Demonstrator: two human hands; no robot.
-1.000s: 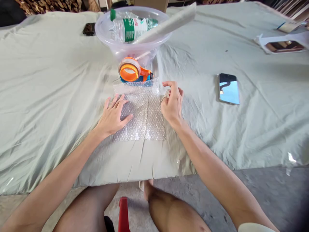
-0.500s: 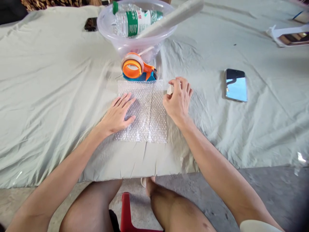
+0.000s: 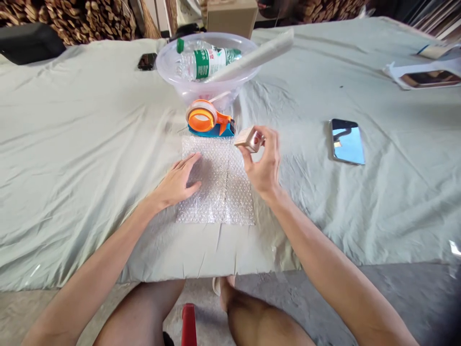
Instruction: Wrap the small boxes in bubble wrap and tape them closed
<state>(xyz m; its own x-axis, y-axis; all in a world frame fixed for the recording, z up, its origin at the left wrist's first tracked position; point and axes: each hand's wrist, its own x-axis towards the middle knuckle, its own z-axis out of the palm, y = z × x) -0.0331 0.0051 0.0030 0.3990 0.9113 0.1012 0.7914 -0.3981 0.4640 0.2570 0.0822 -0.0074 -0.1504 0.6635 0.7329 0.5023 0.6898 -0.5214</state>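
Note:
A clear sheet of bubble wrap [image 3: 219, 192] lies flat on the cloth-covered table before me. My left hand [image 3: 178, 181] rests on its left side, fingers stretched out and thumb apart. Between the thumb and fingers of my right hand [image 3: 264, 163] is a small box [image 3: 248, 139], pale with reddish print on one face, held tilted above the wrap's upper right corner. Just beyond the wrap stands an orange and blue tape dispenser [image 3: 209, 120] with a roll of tape on it.
Behind the dispenser is a translucent plastic basin [image 3: 169, 72] holding green-labelled bottles [image 3: 207, 62] and a long white roll [image 3: 262, 55]. A phone [image 3: 347, 141] lies to the right. Farther off are a dark device [image 3: 147, 61], another phone [image 3: 430, 78], a black case [image 3: 30, 43] and a cardboard box [image 3: 232, 19].
My right hand has lifted the small box off the table and brought it left, over the wrap's corner. My left hand stays on the wrap. The camera view has tilted up slightly.

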